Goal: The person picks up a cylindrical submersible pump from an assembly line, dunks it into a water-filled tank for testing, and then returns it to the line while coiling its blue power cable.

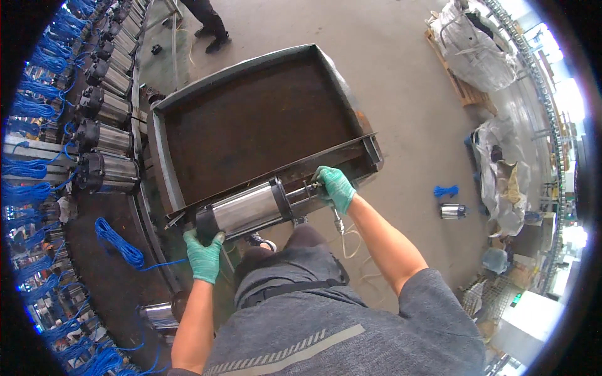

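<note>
A pump motor [248, 207] with a shiny steel cylinder and black end caps lies along the near edge of a dark metal tray [160, 147]. My left hand [204, 255], in a green glove, grips its black left end from below, thumb on the near side. At the opposite end, thin metal rods [303, 194] stick out toward my right hand [337, 188], also gloved in green. Those right fingers are closed round a small metal fitting [316, 184] at the rod ends, mostly covered. Below that hand hangs a pale hose [347, 245] with a metal coupling [339, 224].
Several similar motors [110, 172] with coiled blue cables [119, 243] line the left side. Another motor [162, 315] lies by my left forearm. On the floor at right are a small motor [453, 211] and wrapped pallets [476, 50]. A person's legs [210, 22] show beyond the tray.
</note>
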### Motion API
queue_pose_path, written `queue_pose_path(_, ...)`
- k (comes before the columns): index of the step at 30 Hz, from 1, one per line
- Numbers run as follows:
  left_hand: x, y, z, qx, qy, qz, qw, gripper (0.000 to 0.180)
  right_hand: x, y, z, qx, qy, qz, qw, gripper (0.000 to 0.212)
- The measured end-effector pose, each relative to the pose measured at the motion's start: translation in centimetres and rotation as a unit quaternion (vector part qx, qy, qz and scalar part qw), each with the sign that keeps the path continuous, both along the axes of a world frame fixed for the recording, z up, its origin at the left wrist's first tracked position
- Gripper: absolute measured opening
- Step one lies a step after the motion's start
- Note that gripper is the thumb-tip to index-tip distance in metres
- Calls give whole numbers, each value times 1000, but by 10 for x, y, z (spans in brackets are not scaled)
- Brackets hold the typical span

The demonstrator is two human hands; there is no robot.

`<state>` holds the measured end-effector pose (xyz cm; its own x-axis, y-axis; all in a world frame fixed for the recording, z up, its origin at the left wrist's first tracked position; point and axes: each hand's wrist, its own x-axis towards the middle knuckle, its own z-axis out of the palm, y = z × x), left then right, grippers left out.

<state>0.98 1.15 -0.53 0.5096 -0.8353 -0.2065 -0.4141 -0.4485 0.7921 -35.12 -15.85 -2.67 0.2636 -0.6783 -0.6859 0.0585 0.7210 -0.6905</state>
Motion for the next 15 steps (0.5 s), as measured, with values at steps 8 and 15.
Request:
queue_pose_path(8,-8,1,4,-1,-9,5,1000,62,-97,-29,8,-235,231,113,937,21)
queue_pose_path(15,-11,2,3,10,-21,17,1000,66,-125,-97,20,-144,657,322,666,30)
